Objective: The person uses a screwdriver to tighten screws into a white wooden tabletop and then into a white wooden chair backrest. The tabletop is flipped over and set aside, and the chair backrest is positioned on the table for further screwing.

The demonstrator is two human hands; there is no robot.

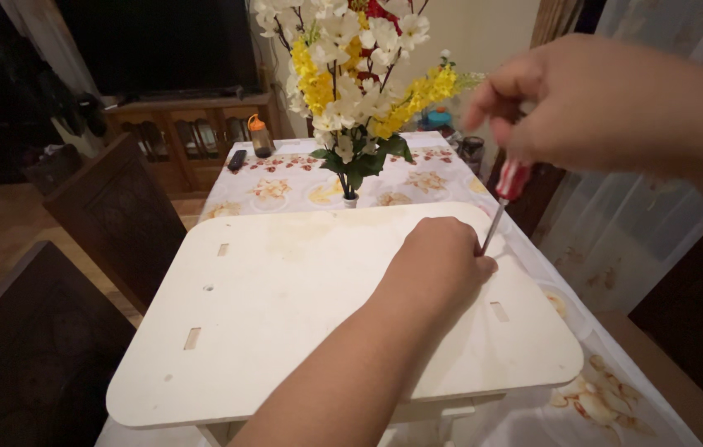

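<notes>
Right hand [608, 103] has its grip clamped on the screwdriver [502, 203]; left hand [438, 265], fist closed, steadies its tip near the board's [285, 331] right edge. Best kept upright, pressed firmly.

Board's left half [285, 314] lies open; flower vase [350, 199] blocks the far edge
</notes>
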